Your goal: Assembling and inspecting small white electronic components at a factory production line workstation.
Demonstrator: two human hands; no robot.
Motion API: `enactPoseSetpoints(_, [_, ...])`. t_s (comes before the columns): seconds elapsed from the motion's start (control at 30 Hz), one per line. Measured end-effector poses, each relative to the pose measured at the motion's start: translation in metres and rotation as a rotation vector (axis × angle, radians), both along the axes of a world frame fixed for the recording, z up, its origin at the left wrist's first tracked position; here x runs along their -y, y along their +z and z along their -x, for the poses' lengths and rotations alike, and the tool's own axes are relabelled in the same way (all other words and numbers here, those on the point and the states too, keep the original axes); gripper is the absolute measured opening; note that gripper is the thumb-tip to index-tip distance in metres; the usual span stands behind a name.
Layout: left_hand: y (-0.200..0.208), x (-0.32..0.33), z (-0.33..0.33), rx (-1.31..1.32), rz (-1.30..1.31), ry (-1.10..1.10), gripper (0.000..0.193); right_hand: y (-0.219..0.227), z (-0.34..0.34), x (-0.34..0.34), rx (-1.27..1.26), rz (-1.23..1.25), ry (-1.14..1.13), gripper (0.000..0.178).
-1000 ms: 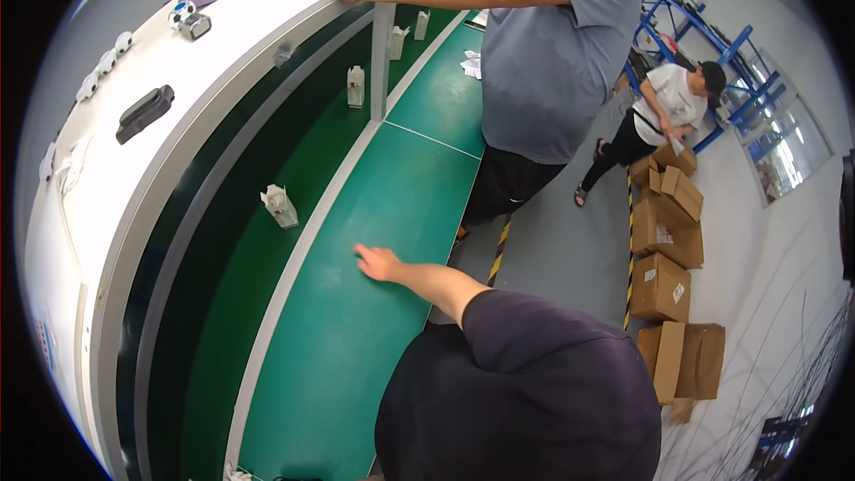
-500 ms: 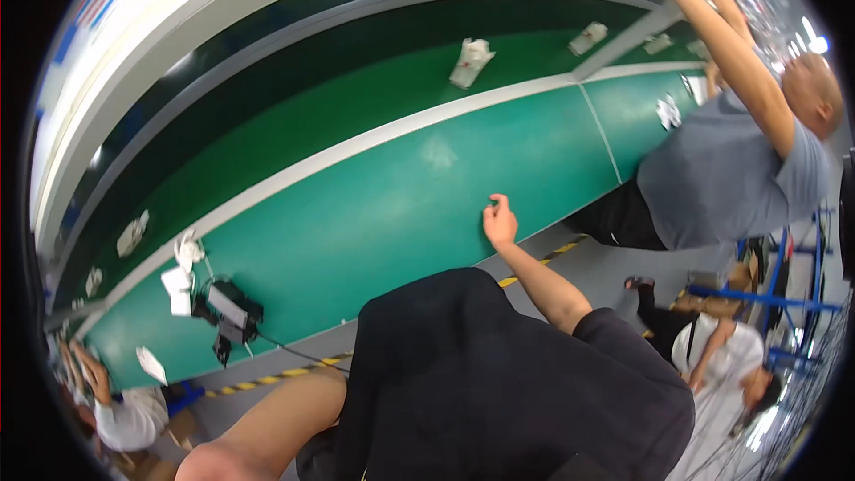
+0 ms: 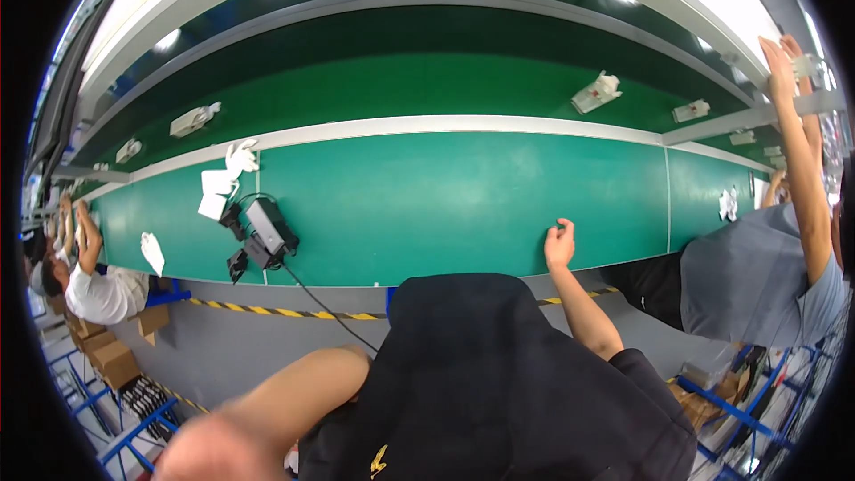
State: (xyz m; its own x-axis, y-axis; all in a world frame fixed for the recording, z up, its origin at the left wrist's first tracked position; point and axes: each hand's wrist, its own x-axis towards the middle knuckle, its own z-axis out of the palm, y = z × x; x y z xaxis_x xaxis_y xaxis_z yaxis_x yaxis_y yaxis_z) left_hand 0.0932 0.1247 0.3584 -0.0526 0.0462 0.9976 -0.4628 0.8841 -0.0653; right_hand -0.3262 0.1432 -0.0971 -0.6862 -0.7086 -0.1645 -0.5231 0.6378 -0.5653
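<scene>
My right hand point(image 3: 559, 247) rests at the front edge of a long green tabletop point(image 3: 427, 205), its fingers loosely bent and a little apart, with nothing visible in them. At the lower left my left arm point(image 3: 303, 396) is bent, its near end blurred. The left hand itself is hidden, apparently behind my dark shirt. On the table to the left lies a grey and black boxy device point(image 3: 265, 227) with a dark cable running toward me. White gloves point(image 3: 240, 158) and a white square piece point(image 3: 216, 183) lie beside it.
A raised white rail point(image 3: 445, 127) runs along the table's back, and a shelf frame arches above. Pale packets point(image 3: 597, 93) lie beyond the rail. A co-worker in grey point(image 3: 757, 276) reaches up at the right; another in white point(image 3: 105, 292) sits at the left. Cartons point(image 3: 116, 362) stand behind.
The view has turned and levelled, so the table runs straighter and more of the left side shows. My right hand stays near the table's front edge, its fingers still loosely bent.
</scene>
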Motion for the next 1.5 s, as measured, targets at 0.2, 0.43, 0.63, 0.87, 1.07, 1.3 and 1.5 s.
enactPoseSetpoints(0.2, [-0.134, 0.075, 0.010, -0.862, -0.750, -0.097, 0.029, -0.006, -0.002, 0.000, 0.041, 0.018, 0.021, 0.019])
enactPoseSetpoints(0.43, [-0.127, 0.070, 0.036, -0.662, -0.990, -0.797, 0.042, -0.039, -0.003, -0.002, 0.068, 0.163, 0.118, 0.014])
enactPoseSetpoints(0.63, [-0.018, 0.042, 0.070, -0.398, -0.776, -0.969, 0.043, -0.035, 0.004, 0.001, 0.065, 0.101, 0.144, 0.015])
enactPoseSetpoints(0.87, [-0.043, 0.079, 0.154, -0.549, -0.530, -1.700, 0.048, -0.053, -0.038, 0.008, -0.063, 0.166, 0.151, 0.014])
enactPoseSetpoints(1.07, [-0.030, 0.070, 0.229, -0.558, -0.390, -2.245, 0.047, -0.048, -0.068, 0.010, 0.123, 0.058, 0.066, 0.016])
enactPoseSetpoints(1.3, [-0.030, 0.053, 0.247, -0.533, -0.493, -2.455, 0.046, -0.024, -0.070, 0.004, 0.204, 0.037, 0.068, 0.015])
enactPoseSetpoints(1.5, [-0.047, 0.051, 0.224, -0.561, -0.631, -2.382, 0.045, -0.048, -0.071, -0.003, 0.134, 0.182, 0.132, 0.016])
